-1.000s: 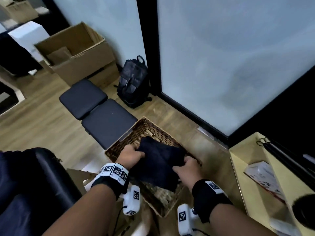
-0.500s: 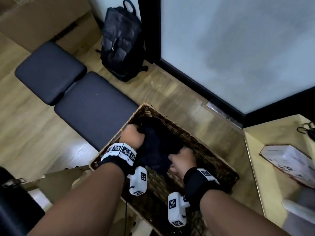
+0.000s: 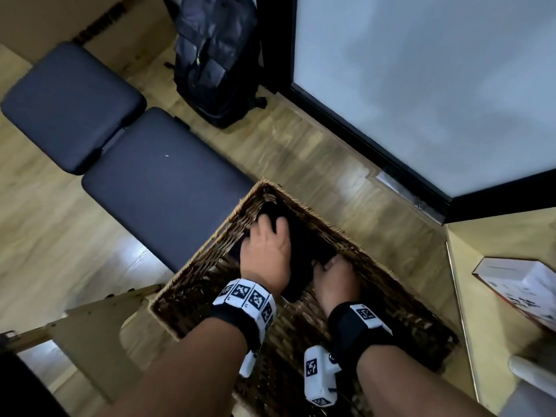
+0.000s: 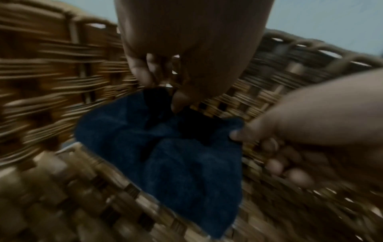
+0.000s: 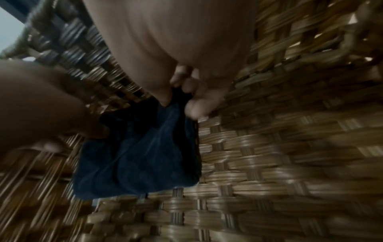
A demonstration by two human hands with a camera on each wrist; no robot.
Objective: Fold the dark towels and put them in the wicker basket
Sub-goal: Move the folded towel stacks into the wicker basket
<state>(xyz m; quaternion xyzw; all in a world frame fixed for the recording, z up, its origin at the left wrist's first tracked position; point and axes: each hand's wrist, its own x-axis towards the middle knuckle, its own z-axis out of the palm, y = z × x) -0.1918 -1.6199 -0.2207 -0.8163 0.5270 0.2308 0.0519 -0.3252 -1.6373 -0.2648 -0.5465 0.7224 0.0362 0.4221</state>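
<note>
A brown wicker basket (image 3: pixel 210 260) stands on the wood floor, and both my hands are down inside it at its far end. Between them is a folded dark blue towel (image 3: pixel 304 245). My left hand (image 3: pixel 266 248) pinches the towel's upper left edge, thumb against fingers, as the left wrist view shows (image 4: pixel 163 96). My right hand (image 3: pixel 334 275) pinches the upper right edge (image 5: pixel 179 98). The towel (image 4: pixel 176 155) hangs from both pinches against the woven wall (image 5: pixel 269 147). Its lower edge is near the basket bottom; whether it touches I cannot tell.
Two dark padded bench cushions (image 3: pixel 162 182) lie left of the basket, with a black backpack (image 3: pixel 216 55) and a cardboard box (image 3: pixel 90 19) beyond. A frosted glass door (image 3: pixel 421 85) is behind. A yellow table (image 3: pixel 496 266) with a white box (image 3: pixel 523 284) stands right.
Both hands have carried the towel from above the basket's rim down into its far end. The head view has tilted downward and closer.
</note>
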